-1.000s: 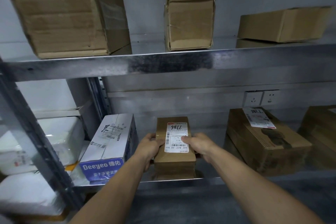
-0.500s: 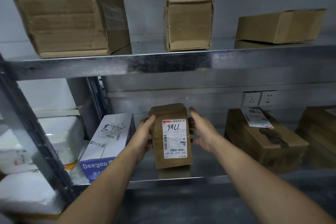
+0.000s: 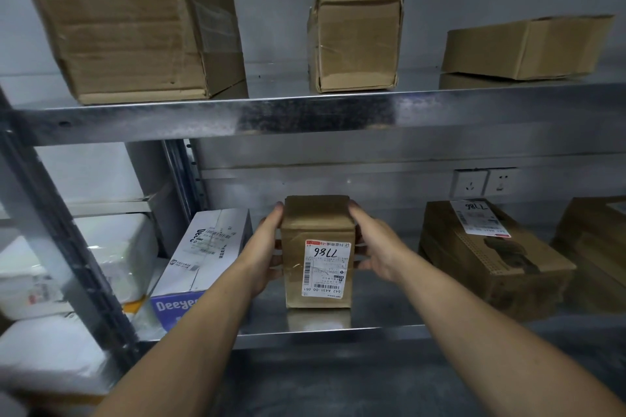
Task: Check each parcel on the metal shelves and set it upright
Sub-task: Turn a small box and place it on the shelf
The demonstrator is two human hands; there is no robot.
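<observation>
Held small parcel upright on shelf, left hand and right hand in grip on its sides. Judged flat parcel alongside outstanding.

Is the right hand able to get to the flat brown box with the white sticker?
Probably yes. The right hand holds the small parcel, but the flat brown box lies just to its right on the same shelf, with only bare shelf between them.
</observation>
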